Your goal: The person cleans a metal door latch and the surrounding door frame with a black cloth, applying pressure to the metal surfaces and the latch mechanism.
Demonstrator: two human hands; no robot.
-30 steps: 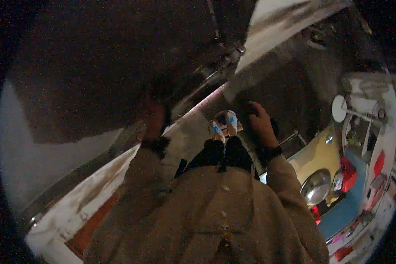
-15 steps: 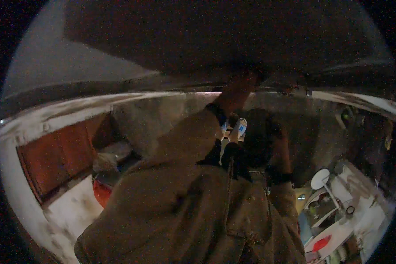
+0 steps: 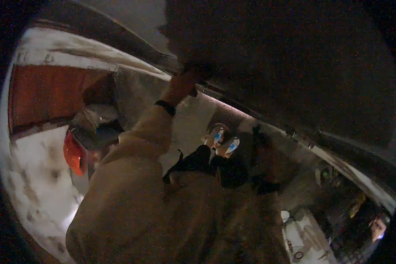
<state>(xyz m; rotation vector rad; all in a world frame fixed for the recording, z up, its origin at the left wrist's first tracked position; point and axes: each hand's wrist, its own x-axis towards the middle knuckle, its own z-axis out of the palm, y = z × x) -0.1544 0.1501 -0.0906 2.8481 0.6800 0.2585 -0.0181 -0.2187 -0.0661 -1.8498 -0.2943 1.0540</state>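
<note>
Red panel (image 3: 48, 94): flat, rectangular, set in the white wall (image 3: 35, 156) at the left of the frame; the wall looks stained.
Red item (image 3: 73, 153): rounded, slightly glossy, lower down.
Left hand (image 3: 182, 87): yours, upper centre, the nearer one, at the dark panel's edge; fingertips are lost in shadow, so you cannot tell whether they grip.
Dark panel (image 3: 281, 66): broad, flat, matt, just up and right of your left fingers; its long lower edge slants down rightward.
Shoes (image 3: 233, 145): pale with blue patches, centre.
Right hand (image 3: 269, 163): yours, right of centre, well apart from your left; too dim to tell its fingers.
</note>
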